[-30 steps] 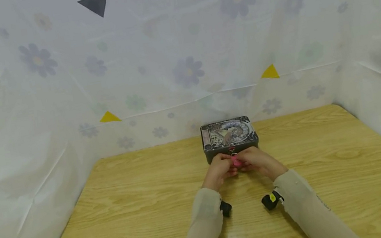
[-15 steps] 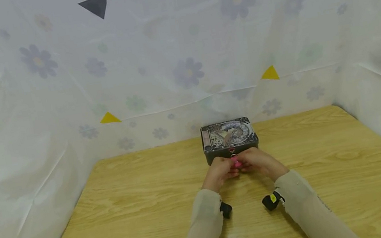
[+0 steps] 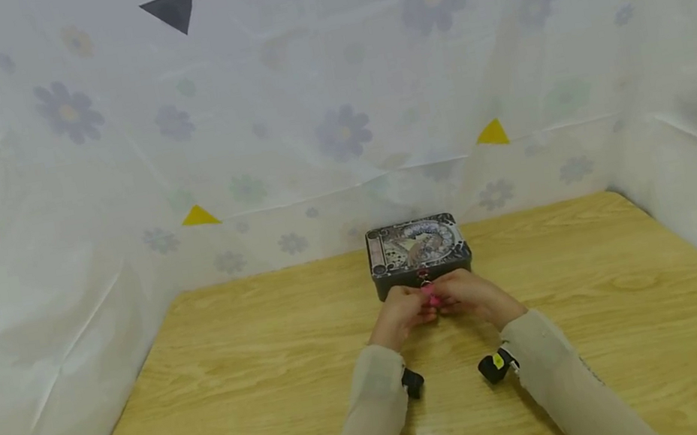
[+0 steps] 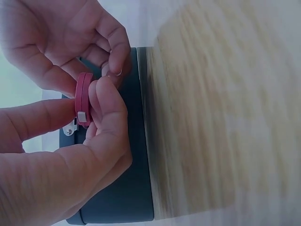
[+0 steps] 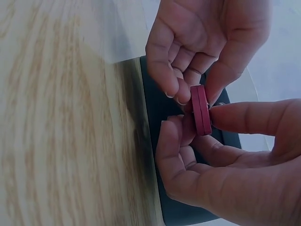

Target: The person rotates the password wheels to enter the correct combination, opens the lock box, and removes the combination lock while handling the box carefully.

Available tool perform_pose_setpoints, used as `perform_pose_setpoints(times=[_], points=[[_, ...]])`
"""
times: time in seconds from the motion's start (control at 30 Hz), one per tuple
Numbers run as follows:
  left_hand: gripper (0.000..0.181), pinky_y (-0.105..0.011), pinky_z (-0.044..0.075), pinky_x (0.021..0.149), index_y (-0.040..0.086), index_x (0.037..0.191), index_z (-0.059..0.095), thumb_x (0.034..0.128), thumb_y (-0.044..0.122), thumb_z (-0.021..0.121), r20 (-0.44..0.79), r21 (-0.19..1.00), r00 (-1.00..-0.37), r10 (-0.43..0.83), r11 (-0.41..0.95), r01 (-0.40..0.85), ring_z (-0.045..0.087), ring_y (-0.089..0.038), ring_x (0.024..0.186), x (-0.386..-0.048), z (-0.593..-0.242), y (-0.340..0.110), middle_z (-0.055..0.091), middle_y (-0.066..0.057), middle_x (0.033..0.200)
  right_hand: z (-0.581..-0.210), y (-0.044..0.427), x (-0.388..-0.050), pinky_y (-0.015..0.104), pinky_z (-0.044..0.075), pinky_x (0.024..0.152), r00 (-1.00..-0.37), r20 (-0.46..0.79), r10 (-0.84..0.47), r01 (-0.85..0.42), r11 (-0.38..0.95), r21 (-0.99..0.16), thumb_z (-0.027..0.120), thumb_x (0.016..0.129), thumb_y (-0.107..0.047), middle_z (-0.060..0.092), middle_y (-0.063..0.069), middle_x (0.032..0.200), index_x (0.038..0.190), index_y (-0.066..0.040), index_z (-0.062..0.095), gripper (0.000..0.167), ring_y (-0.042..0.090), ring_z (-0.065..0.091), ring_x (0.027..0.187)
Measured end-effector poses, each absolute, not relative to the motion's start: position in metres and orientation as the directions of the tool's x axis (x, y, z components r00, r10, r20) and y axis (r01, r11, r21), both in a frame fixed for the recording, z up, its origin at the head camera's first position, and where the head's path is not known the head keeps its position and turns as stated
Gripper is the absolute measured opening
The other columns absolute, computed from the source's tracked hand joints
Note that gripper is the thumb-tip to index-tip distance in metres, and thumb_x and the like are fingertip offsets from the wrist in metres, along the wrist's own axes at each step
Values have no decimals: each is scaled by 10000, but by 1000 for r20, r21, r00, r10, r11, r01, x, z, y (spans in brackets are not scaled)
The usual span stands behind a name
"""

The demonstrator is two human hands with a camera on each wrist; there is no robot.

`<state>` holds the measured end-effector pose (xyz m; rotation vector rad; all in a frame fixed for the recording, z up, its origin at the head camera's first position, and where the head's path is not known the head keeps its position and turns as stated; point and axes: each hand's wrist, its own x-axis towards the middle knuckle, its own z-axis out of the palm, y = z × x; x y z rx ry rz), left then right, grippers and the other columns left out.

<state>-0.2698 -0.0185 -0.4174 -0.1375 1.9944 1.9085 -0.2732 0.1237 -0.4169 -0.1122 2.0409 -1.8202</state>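
Note:
A small pink-red padlock (image 3: 431,294) hangs by its ring-like shackle at the front clasp of a dark tin box (image 3: 417,244) with a picture on its lid. My left hand (image 3: 399,312) pinches the padlock from the left, thumb against one face and curled fingers behind. From the right, my right hand (image 3: 475,295) pinches it too. Edge-on in the left wrist view, the padlock (image 4: 82,99) shows a small pale tab on its rim. The right wrist view also has the padlock (image 5: 201,110) between the thumbs and fingers of both hands. The lid is down.
The box stands near the back edge of a wood-grain table (image 3: 245,386). A white flowered sheet (image 3: 282,144) hangs behind and at both sides, with yellow and black triangles on it. Dark wrist devices (image 3: 495,367) sit under both sleeves.
Both hands stay at the padlock, and the box has not moved. The pink surface showing between the fingers differs slightly in shape.

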Motion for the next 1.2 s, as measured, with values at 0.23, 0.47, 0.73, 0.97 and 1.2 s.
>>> perform_pose_setpoints(times=[0.23, 0.47, 0.73, 0.97, 1.2], points=[[182, -367, 574, 791, -159, 1000, 625, 948, -32, 505, -322, 946, -930, 177, 83, -312, 557, -153, 647, -270, -416, -18, 568, -71, 785, -415, 124, -274, 284, 546, 758, -915, -250, -316, 206, 165, -965, 454, 971, -49, 627, 1, 827, 1260, 210, 462, 388, 84, 598, 731], [177, -343, 578, 760, -156, 990, 629, 944, -38, 506, -313, 950, -935, 167, 68, -306, 562, -143, 627, -272, -417, -18, 581, -76, 791, -415, 123, -275, 292, 546, 760, -912, -250, -325, 207, 160, -965, 440, 981, -43, 619, 14, 851, 1278, 212, 434, 391, 91, 597, 746], [163, -313, 584, 716, -156, 935, 634, 931, -51, 509, -304, 953, -940, 158, 65, -297, 562, -128, 603, -270, -416, -17, 568, -68, 774, -416, 122, -274, 301, 549, 779, -915, -246, -319, 194, 184, -963, 418, 986, -26, 630, 52, 923, 1275, 224, 425, 382, 91, 596, 782], [157, -308, 585, 718, -152, 965, 631, 933, -45, 522, -303, 953, -941, 153, 64, -297, 583, -123, 614, -270, -418, -16, 596, -79, 796, -412, 120, -269, 336, 551, 788, -922, -247, -297, 183, 227, -956, 403, 983, 2, 619, 99, 964, 1254, 210, 445, 345, 129, 591, 810], [157, -309, 585, 724, -148, 974, 633, 931, -50, 519, -310, 950, -940, 141, 74, -302, 590, -129, 628, -270, -418, -16, 605, -104, 851, -423, 125, -278, 350, 549, 803, -923, -243, -297, 176, 233, -956, 434, 980, -26, 617, 174, 1042, 1251, 178, 478, 342, 180, 607, 872]])
